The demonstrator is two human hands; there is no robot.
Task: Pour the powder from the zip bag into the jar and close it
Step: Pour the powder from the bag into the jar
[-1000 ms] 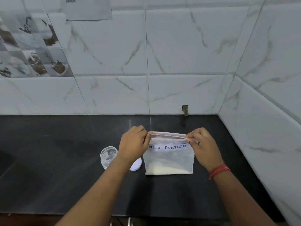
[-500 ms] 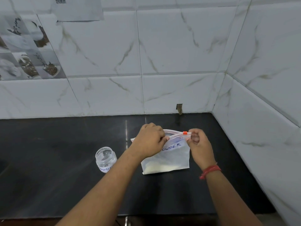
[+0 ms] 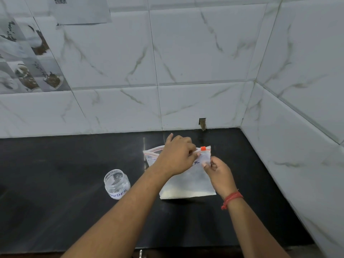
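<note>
I see the black counter (image 3: 65, 211) running under everything, and the marbled white wall tiles (image 3: 195, 53) rising behind and to the right of where my hands work. The zip bag (image 3: 188, 185) stands upright on the counter between my two hands, a low bank of pale powder (image 3: 186, 194) settled along its bottom edge, and handwritten letters partly hidden by my left hand. My left hand (image 3: 176, 157) reaches across the front of the bag and pinches its top strip, thumb and fingers curled onto the plastic just left of the orange slider (image 3: 203, 148). My right hand (image 3: 216, 172) grips the bag's right edge just below that slider, fingertips closed on the film. The top of the bag gapes a little to the left of my left hand's grip. The clear jar (image 3: 116, 184) stands upright and lidless on the counter, well to the left of both grips, its label reading partly "OWDER". A red thread band (image 3: 231, 199) circles my right wrist.
</note>
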